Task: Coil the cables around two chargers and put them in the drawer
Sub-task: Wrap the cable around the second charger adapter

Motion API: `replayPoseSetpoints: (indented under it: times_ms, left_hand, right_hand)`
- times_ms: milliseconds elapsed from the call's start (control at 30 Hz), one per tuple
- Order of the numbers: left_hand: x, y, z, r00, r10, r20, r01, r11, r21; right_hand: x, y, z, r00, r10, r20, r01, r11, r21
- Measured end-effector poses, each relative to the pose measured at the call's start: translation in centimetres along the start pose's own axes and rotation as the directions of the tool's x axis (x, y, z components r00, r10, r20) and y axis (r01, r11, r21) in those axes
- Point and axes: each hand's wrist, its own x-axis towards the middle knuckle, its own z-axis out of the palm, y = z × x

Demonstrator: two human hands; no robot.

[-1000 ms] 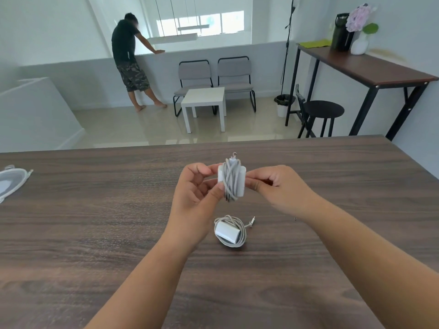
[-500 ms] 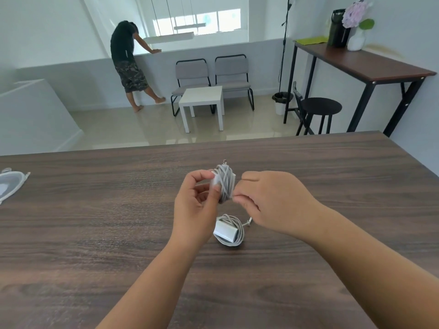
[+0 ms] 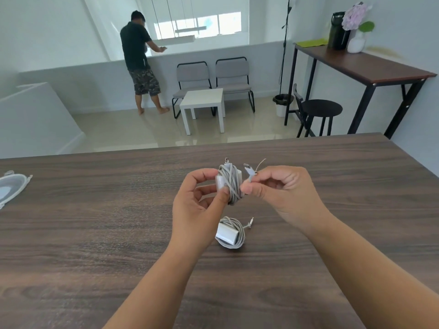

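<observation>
A white charger [image 3: 230, 182] with grey cable wound around it is held above the table. My left hand [image 3: 198, 205] grips it between thumb and fingers. My right hand [image 3: 282, 191] pinches the loose end of that cable [image 3: 249, 173], and the plug tip sticks up between the hands. A second white charger [image 3: 226, 233] lies on the dark wooden table [image 3: 95, 233] just below my hands, with its grey cable coiled around it and its plug pointing right. No drawer is in view.
A clear plastic lid or container [image 3: 11, 186] lies at the table's left edge. Beyond the table's far edge are a white side table [image 3: 204, 98], two chairs, a stool, a high table and a person [image 3: 140, 62] at the back ledge.
My right hand has come off the wound charger and moved right, drawing the cable's end out to the side. The view has shifted slightly. The person in the back stands more upright.
</observation>
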Motion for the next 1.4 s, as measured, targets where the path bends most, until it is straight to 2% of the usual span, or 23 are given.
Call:
replayPoseSetpoints:
  times_ms: [67,133,300,467,533,667,833,933,1000,1067,1167,1233,1300,1367,1400]
  left_hand:
    - [-0.1,0.2,0.0,0.999,0.04,0.006,-0.04,0.999,0.014]
    - [-0.2,0.0,0.1,0.996,0.085,0.022,-0.086,0.996,0.029]
    - [-0.1,-0.9,-0.2,0.989,0.147,0.023,-0.148,0.987,0.065]
    - [-0.1,-1.3,-0.4,0.991,0.132,0.022,-0.133,0.99,0.043]
    - [-0.1,-1.5,-0.5,0.994,0.106,0.012,-0.106,0.994,0.015]
    - [-0.2,-1.5,-0.6,0.996,0.087,0.003,-0.087,0.996,-0.01]
    - [-0.4,-1.4,-1.1,0.994,0.103,0.034,-0.104,0.994,0.035]
    - [-0.3,-1.4,-1.3,0.993,0.108,0.05,-0.111,0.993,0.047]
    - [-0.3,-1.3,-1.4,0.993,0.103,0.054,-0.105,0.994,0.041]
    - [-0.3,-1.4,-1.5,0.993,0.095,0.065,-0.097,0.995,0.034]
    - [-0.3,-1.6,-1.7,0.995,0.065,0.078,-0.066,0.998,0.013]
    - [-0.3,-1.8,-1.8,0.996,0.051,0.073,-0.052,0.999,0.012]
    - [-0.3,-1.9,-1.8,0.997,0.053,0.058,-0.054,0.998,0.02]
    - [-0.4,-1.9,-1.8,0.996,0.074,0.05,-0.076,0.997,0.035]
    - [-0.5,-1.8,-1.7,0.995,0.089,0.049,-0.091,0.995,0.047]
  right_hand:
    - [-0.3,-0.1,0.5,0.998,0.009,-0.069,-0.003,0.997,0.077]
    - [-0.4,-0.1,0.8,0.994,-0.02,-0.105,0.026,0.998,0.054]
    - [-0.8,-0.7,1.2,0.986,-0.118,-0.118,0.081,0.956,-0.283]
    - [-0.9,-1.2,2.1,0.97,-0.187,-0.153,0.097,0.882,-0.462]
    - [-0.9,-1.0,2.4,0.945,-0.289,-0.152,0.145,0.788,-0.598]
    - [-0.7,-0.5,2.6,0.861,-0.507,-0.04,0.253,0.495,-0.831]
    - [-0.4,-0.1,2.3,0.761,-0.63,0.156,0.373,0.228,-0.899]
    - [-0.1,-0.2,2.1,0.739,-0.636,0.224,0.418,0.172,-0.892]
    - [0.1,-0.1,2.0,0.741,-0.628,0.238,0.448,0.197,-0.872]
    - [0.3,0.1,1.8,0.762,-0.608,0.222,0.46,0.267,-0.847]
    - [0.4,0.0,1.5,0.814,-0.546,0.198,0.441,0.358,-0.823]
    - [0.4,-0.2,1.3,0.876,-0.445,0.188,0.405,0.463,-0.788]
    - [0.3,-0.8,1.2,0.949,-0.28,0.145,0.296,0.634,-0.714]
    - [0.2,-1.3,1.2,0.997,-0.054,0.058,0.078,0.809,-0.582]
    - [0.2,-1.4,1.2,0.998,0.051,0.03,-0.029,0.861,-0.507]
